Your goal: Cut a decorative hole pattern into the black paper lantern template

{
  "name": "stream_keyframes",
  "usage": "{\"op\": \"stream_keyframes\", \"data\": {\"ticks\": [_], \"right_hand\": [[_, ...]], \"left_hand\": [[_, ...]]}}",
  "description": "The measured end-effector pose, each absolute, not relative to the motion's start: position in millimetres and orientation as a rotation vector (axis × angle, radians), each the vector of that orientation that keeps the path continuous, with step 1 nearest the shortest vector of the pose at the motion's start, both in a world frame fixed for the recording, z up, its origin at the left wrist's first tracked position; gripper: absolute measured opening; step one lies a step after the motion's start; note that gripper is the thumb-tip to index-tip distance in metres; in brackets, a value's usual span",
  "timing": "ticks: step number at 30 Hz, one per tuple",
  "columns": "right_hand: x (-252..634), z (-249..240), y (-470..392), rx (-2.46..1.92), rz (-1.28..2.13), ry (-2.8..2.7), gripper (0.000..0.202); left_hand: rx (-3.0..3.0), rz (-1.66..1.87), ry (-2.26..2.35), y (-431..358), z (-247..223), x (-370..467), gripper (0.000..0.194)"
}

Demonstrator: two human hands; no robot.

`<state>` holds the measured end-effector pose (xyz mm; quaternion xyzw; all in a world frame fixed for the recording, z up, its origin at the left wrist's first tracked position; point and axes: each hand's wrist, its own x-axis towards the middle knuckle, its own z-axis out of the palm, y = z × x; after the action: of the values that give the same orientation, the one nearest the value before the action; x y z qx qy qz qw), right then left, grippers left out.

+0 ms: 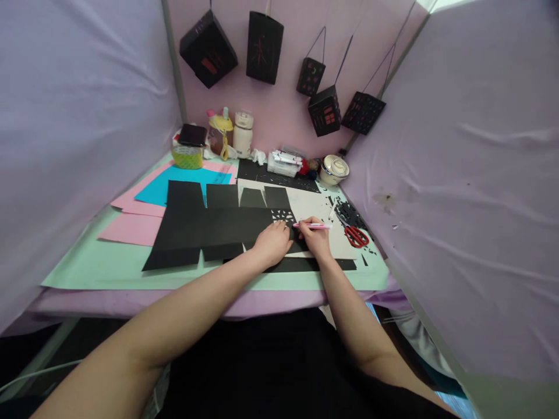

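A large sheet of black card [187, 224] with slits and tabs along its edges lies across the table. Small shapes are cut through its right part, and white shows through them. My left hand [274, 241] rests flat on the card just below these holes, fingers extended, holding nothing. Right beside it, my right hand [312, 234] is closed around a pink and white pen-like tool [322, 226], its tip pointing left at the card. The tip is too small to make out. Beneath the card's right side lies a white board [343, 241].
Red-handled scissors [356, 237] and black scraps [349, 214] lie at the right. Blue paper [151, 189] and pink paper [131, 228] are at the left. Along the back stand a white bottle [243, 137], a clear box [282, 166] and bowls [335, 169]. Black lanterns [264, 49] hang above.
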<state>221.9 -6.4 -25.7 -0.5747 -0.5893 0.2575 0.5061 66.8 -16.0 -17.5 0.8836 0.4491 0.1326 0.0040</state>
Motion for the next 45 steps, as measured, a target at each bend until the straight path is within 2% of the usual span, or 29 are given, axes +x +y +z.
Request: {"op": "stream_keyframes", "data": {"ticks": [4,13,18,23,39,45], "right_hand": [[221,-24,-7,-1.409,0.637,-1.412,0.02],[223,-28,-4,-1.515,0.442,-1.291,0.02],[227,-28,-2,-1.519,0.5,-1.293,0.016],[244,-22,4,-1.441,0.679,-1.434,0.025],[265,-21,13,-1.345,0.771,-1.632,0.025],[267,-20,13,-1.335,0.799,-1.645,0.027]], "left_hand": [[2.736,0.444,1.4,-16,-17,67,0.037],[2.758,0.432,1.4,-17,-16,67,0.037],[2.744,0.456,1.397,-17,-17,66,0.035],[2.733,0.458,1.374,-14,-17,64,0.033],[2.812,0.406,1.333,-13,-16,63,0.031],[2.742,0.369,1.326,-14,-14,63,0.042]]}}
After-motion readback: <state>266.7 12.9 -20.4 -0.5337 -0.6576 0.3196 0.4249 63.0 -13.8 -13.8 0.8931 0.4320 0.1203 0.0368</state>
